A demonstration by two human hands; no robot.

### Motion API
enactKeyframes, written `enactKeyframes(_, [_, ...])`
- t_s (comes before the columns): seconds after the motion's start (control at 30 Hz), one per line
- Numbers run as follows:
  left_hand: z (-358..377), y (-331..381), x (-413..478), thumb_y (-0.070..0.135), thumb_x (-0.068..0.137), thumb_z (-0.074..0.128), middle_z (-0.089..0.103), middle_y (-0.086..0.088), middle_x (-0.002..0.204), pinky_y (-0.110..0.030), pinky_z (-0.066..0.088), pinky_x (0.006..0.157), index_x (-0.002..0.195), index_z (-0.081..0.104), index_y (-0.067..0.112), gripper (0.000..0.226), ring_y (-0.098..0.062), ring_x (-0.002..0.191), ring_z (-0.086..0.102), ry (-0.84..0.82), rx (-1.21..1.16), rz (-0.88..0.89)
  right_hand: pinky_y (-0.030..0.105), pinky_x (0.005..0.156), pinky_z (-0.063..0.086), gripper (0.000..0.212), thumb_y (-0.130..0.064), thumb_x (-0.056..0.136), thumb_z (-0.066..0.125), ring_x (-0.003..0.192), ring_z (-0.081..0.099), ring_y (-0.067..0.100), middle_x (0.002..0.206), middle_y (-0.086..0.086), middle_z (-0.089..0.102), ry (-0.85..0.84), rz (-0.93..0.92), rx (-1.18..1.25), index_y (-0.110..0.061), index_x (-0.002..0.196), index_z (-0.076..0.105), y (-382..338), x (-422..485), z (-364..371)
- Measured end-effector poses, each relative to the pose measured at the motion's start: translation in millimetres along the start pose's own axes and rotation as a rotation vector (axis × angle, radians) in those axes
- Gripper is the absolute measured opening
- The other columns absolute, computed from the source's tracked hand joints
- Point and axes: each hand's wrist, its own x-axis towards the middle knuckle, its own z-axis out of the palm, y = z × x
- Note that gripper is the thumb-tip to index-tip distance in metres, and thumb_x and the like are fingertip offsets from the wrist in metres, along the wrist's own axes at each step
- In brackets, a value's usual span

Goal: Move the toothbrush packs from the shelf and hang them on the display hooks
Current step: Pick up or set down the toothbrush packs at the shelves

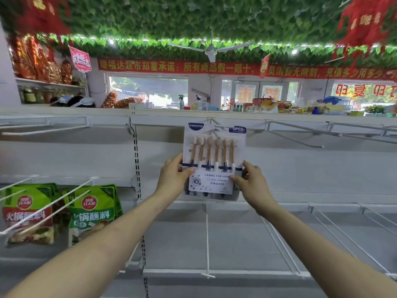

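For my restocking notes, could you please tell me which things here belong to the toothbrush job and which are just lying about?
Job: toothbrush pack, left hand and right hand holding it, display hook behind it.
Lying about: green sauce pouches, spray bottles, ceiling fan.

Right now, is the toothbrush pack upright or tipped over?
Upright: the toothbrush pack has brush heads on top; left hand and right hand hold it.

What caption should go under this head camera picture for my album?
The left hand and right hand hold a toothbrush pack up at a display hook.
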Motion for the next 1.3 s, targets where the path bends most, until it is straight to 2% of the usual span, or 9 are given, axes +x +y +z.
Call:
enactKeyframes(0.03, [3,-3,5,0.020,0.098,0.072,0.060,0.003,0.121,-0.015,0.055,0.083,0.126,0.067,0.037,0.033,-0.006,0.102,0.064,0.003,0.016,0.002,0.036,0.101,0.054,0.028,-0.021,0.101,0.067,0.100,0.063,0.013,0.123,0.003,0.048,0.019,0.003,-0.022,-0.025,0.129,0.063,1,5,2])
enactKeyframes(0.1, [7,-5,13,0.016,0.099,0.072,0.048,0.004,0.121,-0.003,0.049,0.076,0.119,0.065,0.037,0.030,-0.006,0.101,0.061,0.001,0.033,-0.007,0.036,0.104,0.052,0.033,-0.022,0.101,0.068,0.102,0.063,0.014,0.126,0.003,0.044,0.051,0.010,-0.043,-0.022,0.133,0.062,2,12,6])
enactKeyframes(0.23, [16,-13,26,0.013,0.099,0.072,0.037,0.002,0.128,0.002,0.045,0.078,0.127,0.065,0.028,0.033,-0.008,0.105,0.059,0.019,0.070,-0.008,0.036,0.105,0.049,0.040,-0.020,0.100,0.070,0.107,0.060,0.024,0.128,0.002,0.039,0.114,0.012,-0.091,-0.015,0.139,0.059,5,20,13])
enactKeyframes(0.3, [20,-18,32,0.016,0.099,0.072,0.039,0.001,0.130,-0.002,0.043,0.083,0.134,0.064,0.026,0.037,-0.014,0.110,0.060,0.024,0.107,-0.004,0.039,0.106,0.049,0.038,-0.019,0.100,0.070,0.109,0.059,0.027,0.125,0.003,0.040,0.134,0.004,-0.115,-0.013,0.136,0.061,7,23,17])
enactKeyframes(0.47, [23,-22,38,0.019,0.100,0.070,0.043,-0.001,0.127,-0.031,0.051,0.104,0.137,0.062,0.023,0.039,-0.020,0.112,0.061,0.030,0.135,-0.005,0.036,0.099,0.049,0.030,-0.019,0.100,0.069,0.106,0.060,0.027,0.122,0.004,0.046,0.139,0.018,-0.148,-0.013,0.129,0.065,9,30,22])
enactKeyframes(0.63, [17,-23,40,0.022,0.100,0.069,0.047,0.001,0.124,-0.030,0.049,0.101,0.137,0.061,0.029,0.039,-0.019,0.111,0.062,0.032,0.136,0.011,0.043,0.100,0.052,0.029,-0.019,0.100,0.068,0.101,0.064,0.031,0.121,0.006,0.047,0.131,0.036,-0.168,-0.013,0.128,0.068,8,33,28])
enactKeyframes(0.77, [13,-24,43,0.022,0.098,0.069,0.052,0.002,0.123,-0.039,0.052,0.102,0.136,0.062,0.033,0.040,-0.020,0.107,0.064,0.041,0.149,0.013,0.034,0.097,0.047,0.027,-0.017,0.100,0.066,0.097,0.059,0.026,0.124,0.009,0.048,0.115,0.054,-0.179,-0.010,0.126,0.069,4,34,32])
enactKeyframes(1.07, [4,-24,37,0.022,0.100,0.067,0.054,0.000,0.120,-0.042,0.052,0.103,0.139,0.058,0.038,0.043,-0.021,0.105,0.064,0.041,0.135,0.012,0.042,0.101,0.050,0.022,-0.017,0.104,0.061,0.101,0.061,0.033,0.124,0.011,0.046,0.106,0.016,-0.251,-0.009,0.124,0.066,-4,31,35])
enactKeyframes(1.3, [0,-19,39,0.023,0.100,0.067,0.053,-0.001,0.120,-0.043,0.052,0.106,0.139,0.059,0.037,0.042,-0.022,0.108,0.064,-0.030,0.144,-0.030,0.042,0.101,0.050,0.020,-0.017,0.105,0.060,0.099,0.060,0.033,0.127,0.012,0.046,0.093,0.056,-0.261,-0.008,0.122,0.066,-11,30,29])
